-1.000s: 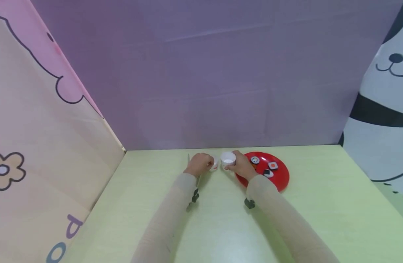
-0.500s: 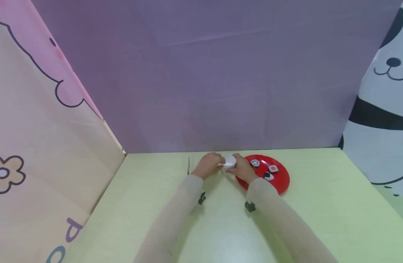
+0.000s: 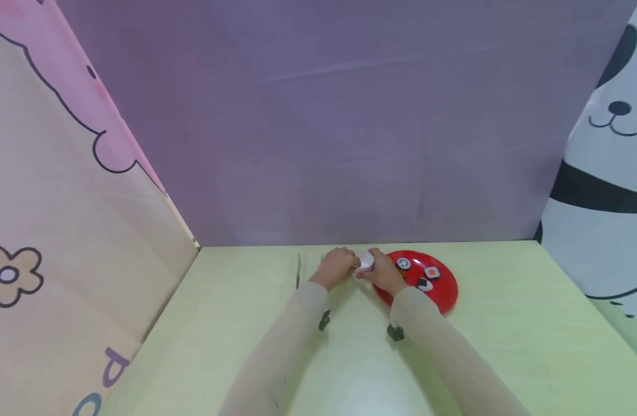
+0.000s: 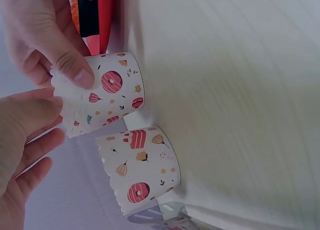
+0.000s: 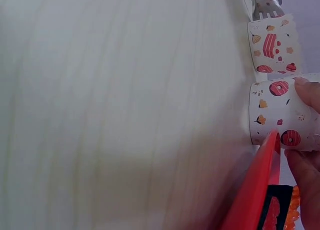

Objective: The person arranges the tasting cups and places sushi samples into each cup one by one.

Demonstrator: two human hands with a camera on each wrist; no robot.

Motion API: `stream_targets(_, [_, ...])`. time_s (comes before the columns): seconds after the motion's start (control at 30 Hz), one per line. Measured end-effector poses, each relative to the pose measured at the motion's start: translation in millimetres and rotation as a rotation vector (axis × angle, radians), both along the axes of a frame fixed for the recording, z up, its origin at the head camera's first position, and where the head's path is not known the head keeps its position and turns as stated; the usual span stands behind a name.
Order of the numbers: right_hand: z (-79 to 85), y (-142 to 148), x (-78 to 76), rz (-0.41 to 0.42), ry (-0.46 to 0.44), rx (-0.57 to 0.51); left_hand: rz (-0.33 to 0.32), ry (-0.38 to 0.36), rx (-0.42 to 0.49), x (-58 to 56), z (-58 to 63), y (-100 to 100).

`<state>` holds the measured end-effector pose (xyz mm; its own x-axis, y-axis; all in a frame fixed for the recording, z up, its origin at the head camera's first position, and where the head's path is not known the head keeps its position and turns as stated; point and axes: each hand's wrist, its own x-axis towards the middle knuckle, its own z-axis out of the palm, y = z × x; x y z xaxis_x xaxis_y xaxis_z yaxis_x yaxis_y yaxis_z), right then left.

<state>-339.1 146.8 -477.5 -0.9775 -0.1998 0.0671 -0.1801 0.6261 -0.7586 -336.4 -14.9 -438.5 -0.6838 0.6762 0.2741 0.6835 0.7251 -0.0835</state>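
My right hand (image 3: 383, 271) grips a white paper baking cup (image 4: 107, 89) printed with donuts and cakes. More scalloped rims show at its mouth, so it looks like a nested stack. From the other side my left hand (image 4: 25, 145) reaches the mouth of this cup, thumb and fingertip pinching the rim. A second printed baking cup (image 4: 140, 165) stands close beside it on the table, hidden behind the left hand in the head view. The red plate (image 3: 445, 292) lies just right of my right hand, its edge overlapping the held cup in the right wrist view.
Toy sushi pieces (image 3: 432, 272) sit on the red plate. Left of my left hand lies a thin knife-like utensil (image 3: 298, 271). A fork-like utensil (image 5: 265, 4) lies beyond the second cup. A purple backdrop (image 3: 308, 144) rises at the table's far edge.
My left hand has moved right, from the second baking cup over to the rim of the cup in my right hand. The right hand stays about the same place, and the held cup has tilted.
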Motion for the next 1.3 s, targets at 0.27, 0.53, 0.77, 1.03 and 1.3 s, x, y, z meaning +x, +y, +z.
stream_targets(0.27, [-1.6, 1, 0.9, 0.019, 0.058, 0.016, 0.018, -0.015, 0.009, 0.0, 0.4, 3])
stream_targets(0.53, [-1.2, -1, -0.7, 0.005, 0.04, 0.005, 0.011, 0.042, 0.033, 1.7, 8.2, -2])
stream_targets(0.77, [-4.2, 0, -1.2, 0.017, 0.06, 0.009, 0.004, 0.083, 0.089, 8.1, 25.6, -12])
stream_targets(1.03, [-3.8, 0, 0.5, 0.034, 0.071, -0.011, -0.033, 0.178, 0.147, 16.2, 38.9, -27])
stream_targets(1.3, [-4.7, -2, 1.5, 0.024, 0.056, -0.019, -0.024, 0.086, 0.049, 28.4, 47.9, -38])
